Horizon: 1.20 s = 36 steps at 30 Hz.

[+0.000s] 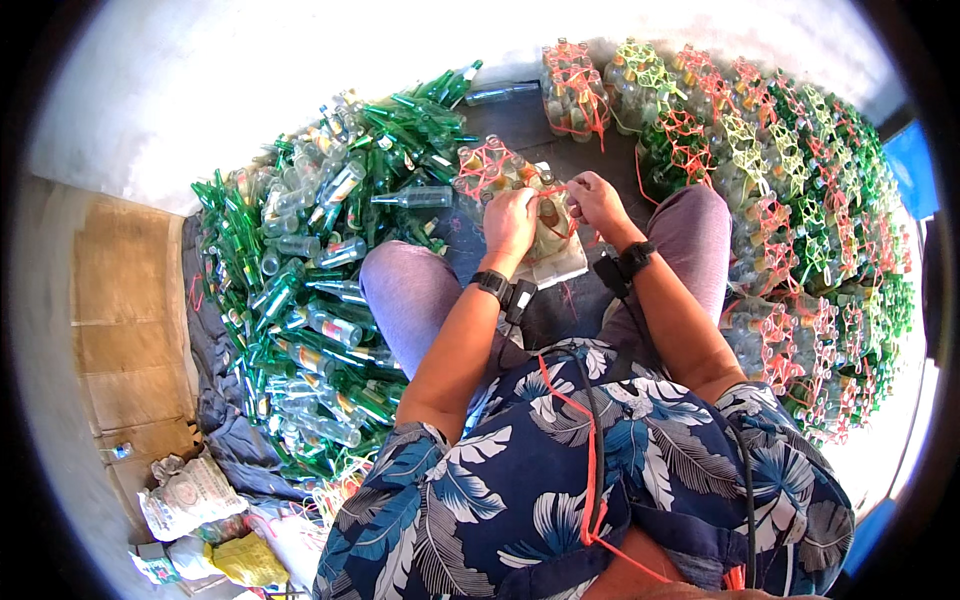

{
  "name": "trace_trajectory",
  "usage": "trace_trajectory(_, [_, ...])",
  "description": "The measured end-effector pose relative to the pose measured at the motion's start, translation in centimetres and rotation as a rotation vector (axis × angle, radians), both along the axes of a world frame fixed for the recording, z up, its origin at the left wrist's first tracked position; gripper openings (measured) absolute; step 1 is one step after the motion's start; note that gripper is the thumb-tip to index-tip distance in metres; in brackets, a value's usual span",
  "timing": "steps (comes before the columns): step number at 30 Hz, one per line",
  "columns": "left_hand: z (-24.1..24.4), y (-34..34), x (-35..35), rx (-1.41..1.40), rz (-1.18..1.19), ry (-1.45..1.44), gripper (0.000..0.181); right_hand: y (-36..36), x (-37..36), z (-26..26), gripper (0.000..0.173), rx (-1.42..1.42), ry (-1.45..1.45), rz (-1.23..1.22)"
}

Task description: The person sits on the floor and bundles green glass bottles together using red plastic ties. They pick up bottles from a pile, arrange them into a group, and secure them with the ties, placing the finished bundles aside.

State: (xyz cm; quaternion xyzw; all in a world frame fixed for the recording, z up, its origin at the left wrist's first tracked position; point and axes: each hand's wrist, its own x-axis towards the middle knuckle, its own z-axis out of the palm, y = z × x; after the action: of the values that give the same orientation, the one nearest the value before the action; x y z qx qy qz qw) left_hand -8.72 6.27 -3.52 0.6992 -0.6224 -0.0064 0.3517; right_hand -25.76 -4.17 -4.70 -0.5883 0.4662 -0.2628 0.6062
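In front of me stands a cluster of clear glass bottles [550, 225], upright between my knees. Red plastic twine [486, 166] winds around the necks at its far left side. A strand of red twine [553, 190] runs between my hands over the near bottle tops. My left hand [510, 223] grips this strand at the left, its fingers curled and partly hidden. At the right, my right hand [598, 201] pinches the twine between thumb and fingers. Under the cluster shows a white block or pad [561, 268], mostly covered by the bottles.
A large heap of loose green and clear bottles [315, 292] lies to my left. Rows of bottle bundles tied with red and yellow-green twine [780, 172] fill the right side. A single clear bottle [412, 197] lies near the cluster. Sacks [191, 495] lie at the lower left.
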Motion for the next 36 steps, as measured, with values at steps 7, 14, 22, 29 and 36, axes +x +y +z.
trace_trajectory(7, [0.2,-0.2,0.0,0.038,-0.035,-0.024,0.01,0.2,-0.5,-0.2,0.042,-0.382,0.129,0.058])
trace_trajectory(14, [0.4,-0.4,-0.1,0.061,-0.049,-0.042,0.01,0.3,-1.0,1.1,0.03,-0.547,0.16,0.172])
trace_trajectory(22, [0.0,-0.4,0.1,0.071,-0.045,-0.013,0.011,0.3,-1.8,2.4,0.025,-0.592,0.169,0.206])
trace_trajectory(29, [0.4,-0.5,0.0,0.056,-0.063,-0.006,0.01,0.0,-1.4,-0.3,0.03,-0.756,0.323,0.102])
trace_trajectory(36, [0.0,-0.5,0.2,0.029,-0.103,0.03,0.009,0.2,-0.7,-0.9,0.038,-0.595,0.434,0.074])
